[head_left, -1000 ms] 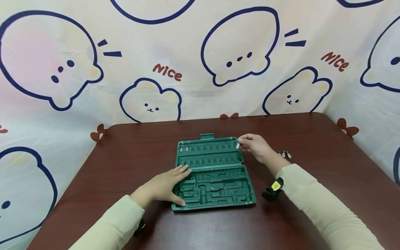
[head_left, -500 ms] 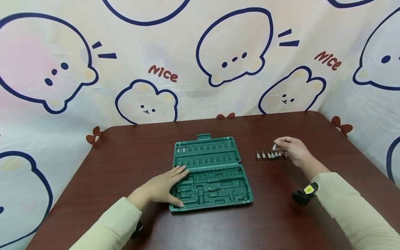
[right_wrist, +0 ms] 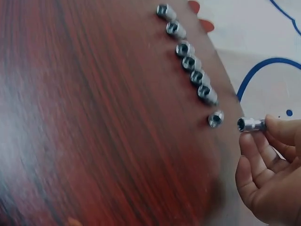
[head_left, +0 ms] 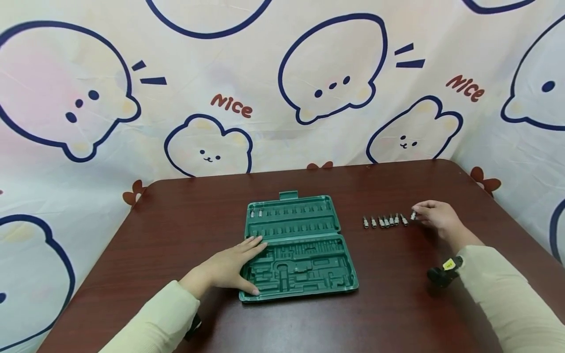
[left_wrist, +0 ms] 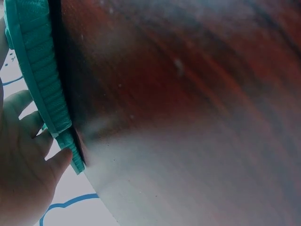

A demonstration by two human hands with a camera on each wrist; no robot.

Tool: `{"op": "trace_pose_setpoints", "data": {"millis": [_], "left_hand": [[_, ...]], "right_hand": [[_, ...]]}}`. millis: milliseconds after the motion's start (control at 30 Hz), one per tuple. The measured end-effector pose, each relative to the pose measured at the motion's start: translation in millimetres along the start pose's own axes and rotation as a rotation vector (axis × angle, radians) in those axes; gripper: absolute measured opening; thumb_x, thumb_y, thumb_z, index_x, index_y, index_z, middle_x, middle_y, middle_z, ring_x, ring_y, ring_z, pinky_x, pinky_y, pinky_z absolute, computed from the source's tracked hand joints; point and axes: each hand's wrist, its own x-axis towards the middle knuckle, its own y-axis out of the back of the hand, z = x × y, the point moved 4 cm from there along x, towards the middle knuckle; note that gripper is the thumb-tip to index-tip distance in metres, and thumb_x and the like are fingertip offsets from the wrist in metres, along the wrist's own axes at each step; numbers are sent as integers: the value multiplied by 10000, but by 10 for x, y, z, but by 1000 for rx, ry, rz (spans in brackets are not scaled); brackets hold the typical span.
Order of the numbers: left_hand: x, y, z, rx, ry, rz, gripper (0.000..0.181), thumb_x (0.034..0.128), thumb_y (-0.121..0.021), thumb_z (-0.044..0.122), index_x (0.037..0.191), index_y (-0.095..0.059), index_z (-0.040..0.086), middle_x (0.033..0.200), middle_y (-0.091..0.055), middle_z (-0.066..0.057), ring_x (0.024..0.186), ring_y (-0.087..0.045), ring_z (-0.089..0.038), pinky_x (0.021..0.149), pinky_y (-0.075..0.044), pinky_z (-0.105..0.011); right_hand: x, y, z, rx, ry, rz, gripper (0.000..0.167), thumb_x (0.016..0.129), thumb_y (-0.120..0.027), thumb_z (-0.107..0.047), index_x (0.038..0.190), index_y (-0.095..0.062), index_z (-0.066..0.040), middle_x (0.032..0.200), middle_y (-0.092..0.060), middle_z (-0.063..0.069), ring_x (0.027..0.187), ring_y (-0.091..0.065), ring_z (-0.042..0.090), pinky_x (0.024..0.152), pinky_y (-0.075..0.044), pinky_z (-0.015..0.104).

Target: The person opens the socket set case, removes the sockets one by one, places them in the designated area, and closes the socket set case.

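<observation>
In the head view a green tool case (head_left: 304, 291) lies spread flat, lid part at the back. My left hand (head_left: 227, 264) rests on its left edge with the fingers spread; in the left wrist view that hand (left_wrist: 30, 155) lies against the case's side (left_wrist: 40, 70). Two small metal sockets (head_left: 260, 213) sit in the lid's top-left slots. Off to the right, my right hand (head_left: 439, 218) pinches a socket (right_wrist: 251, 124) between thumb and fingers, just above the table. Beside it stands a row of several sockets (right_wrist: 189, 63), hollow ends facing the right wrist camera.
The brown table (head_left: 190, 211) ends at a cartoon-printed cloth (head_left: 265, 142) behind and at the sides. A latch tab (head_left: 289, 195) sticks out from the lid's back edge. A black wrist camera (head_left: 443, 276) hangs under the right sleeve.
From the case's upper right corner, my right hand has moved right, past the row of sockets, with a socket in its fingers. The left hand has stayed on the case.
</observation>
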Motion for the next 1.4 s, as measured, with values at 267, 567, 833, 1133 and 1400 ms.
{"op": "trace_pose_setpoints", "data": {"millis": [267,567,833,1133,1400], "left_hand": [[11,-12,-14,-12,-2,8,991,613,-604,634,1396,-166,213,1439,-70,37,1295,-57,-171,924,-291,-438],[12,-23,-11,-18,-9,6,988,616,-607,629,1396,-170,208,1439,-74,34,1295,-59,-174,937,-272,-441],[3,-10,-8,-35,-1,5,982,620,-616,612,1396,-165,216,1439,-66,37,1296,-50,-170,930,-279,-447],[-33,21,-13,-22,4,30,983,618,-621,605,1395,-171,206,1438,-78,30,1296,-59,-178,918,-303,-432],[-2,1,2,-8,-2,17,985,616,-603,628,1396,-167,213,1439,-74,33,1296,-57,-176,925,-292,-437]], "right_hand": [[53,-43,28,-217,34,-41,385,900,-460,-225,1084,-496,111,926,-546,129,756,-528,143,680,-429,317],[127,-71,57,-292,39,-64,347,891,-470,-204,1031,-524,109,892,-540,138,742,-524,205,637,-401,303],[132,-79,59,-275,30,-81,310,886,-480,-190,1012,-536,87,939,-531,150,791,-511,252,662,-389,326],[139,-83,15,-271,32,-51,352,903,-421,-193,1057,-530,105,934,-557,162,823,-519,270,693,-395,360],[77,-41,-12,-176,-10,-25,467,917,-377,-279,1153,-439,118,1082,-479,260,921,-495,314,749,-425,374]]}}
